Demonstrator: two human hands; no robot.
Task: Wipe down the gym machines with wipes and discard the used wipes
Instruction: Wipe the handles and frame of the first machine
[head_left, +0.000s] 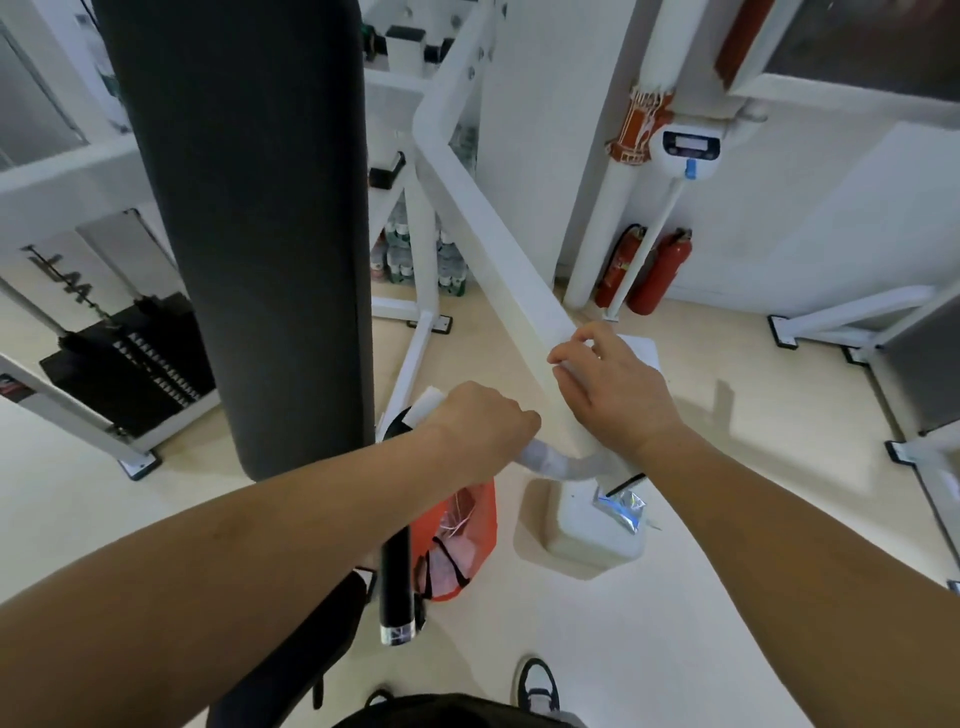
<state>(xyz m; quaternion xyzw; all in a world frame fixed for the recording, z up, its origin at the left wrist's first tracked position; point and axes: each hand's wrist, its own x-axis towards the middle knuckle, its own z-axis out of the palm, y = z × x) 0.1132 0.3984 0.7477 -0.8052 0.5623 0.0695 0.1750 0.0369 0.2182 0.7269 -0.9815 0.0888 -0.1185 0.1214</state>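
two hands, near each other but apart: the right hand (613, 395) bends over a white paper wipe (641, 347) on the sloping white metal beam (498, 228); the left hand (478, 421) fists a folded white sheet (428, 404). best press flat, stroke along the beam, then bin it in the hanging orange plastic bag (460, 535).

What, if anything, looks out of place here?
One thing: a crumpled silver foil packet lies on the white block at the foot of the white frame beam, outside the orange plastic bag beside it. It could be litter or the wipe pack. No spills or damage visible.
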